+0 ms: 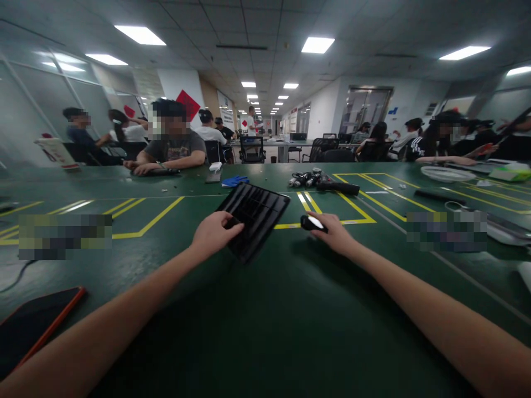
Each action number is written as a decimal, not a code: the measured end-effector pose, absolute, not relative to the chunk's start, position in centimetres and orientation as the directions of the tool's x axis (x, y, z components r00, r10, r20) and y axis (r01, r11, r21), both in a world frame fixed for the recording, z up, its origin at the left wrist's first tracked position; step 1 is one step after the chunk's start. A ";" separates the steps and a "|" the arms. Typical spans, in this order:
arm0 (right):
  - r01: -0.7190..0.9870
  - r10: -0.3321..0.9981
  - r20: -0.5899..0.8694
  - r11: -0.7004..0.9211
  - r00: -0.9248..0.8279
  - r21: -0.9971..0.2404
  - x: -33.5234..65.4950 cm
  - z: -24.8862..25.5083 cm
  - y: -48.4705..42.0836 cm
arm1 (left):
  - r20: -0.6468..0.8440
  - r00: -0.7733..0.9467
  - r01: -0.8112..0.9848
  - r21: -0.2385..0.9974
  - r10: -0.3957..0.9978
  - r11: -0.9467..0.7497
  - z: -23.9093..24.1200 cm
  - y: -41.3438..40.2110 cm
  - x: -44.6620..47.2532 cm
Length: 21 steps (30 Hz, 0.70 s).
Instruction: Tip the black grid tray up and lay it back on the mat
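Note:
My left hand (pixel 211 232) pinches the left edge of a thin black tray-like panel (pixel 259 213) with raised parallel ribs. The panel is tilted and held a little above the green table (pixel 265 326). To its right, my right hand (pixel 336 235) is closed around a small black object (pixel 306 223) with a bright white oval face; its exact kind is unclear. A gap separates this object from the panel. The fingertips of my right hand are partly hidden behind what they hold.
Beyond my hands lie a pile of black, silver-ended parts (pixel 307 178), a dark cylinder (pixel 342 189) and a blue cloth-like item (pixel 235 181). Yellow tape (pixel 161 217) marks the tabletop. An orange-edged dark device (pixel 45 323) lies near left. A person (pixel 176 146) sits across the table.

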State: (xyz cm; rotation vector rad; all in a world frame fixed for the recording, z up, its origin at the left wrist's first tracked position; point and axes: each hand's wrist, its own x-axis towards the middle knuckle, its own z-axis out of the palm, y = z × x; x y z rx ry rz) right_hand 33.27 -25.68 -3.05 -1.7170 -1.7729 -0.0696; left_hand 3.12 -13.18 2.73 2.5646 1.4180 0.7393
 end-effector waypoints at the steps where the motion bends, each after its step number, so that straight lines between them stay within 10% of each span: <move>1: 0.943 0.856 0.495 0.027 0.149 -0.332 35.0 -3.1 -25.7 | 0.338 0.383 0.827 0.289 0.860 -0.482 3.0 -11.8 2.3; 4: 0.979 0.836 0.509 -0.184 0.204 -0.091 39.9 -3.8 -26.2 | 0.258 0.238 0.942 0.175 0.937 -0.287 3.3 -8.3 -0.4; 12: 0.929 0.793 0.527 -0.369 0.307 0.013 41.7 -4.5 -27.1 | 0.094 0.131 0.988 0.067 0.987 -0.137 2.7 -5.6 -3.5; 21: 0.958 0.834 0.547 -0.097 -0.070 0.271 32.9 -3.0 -25.9 | 0.415 0.537 0.752 0.159 0.734 -0.640 1.9 -11.4 2.4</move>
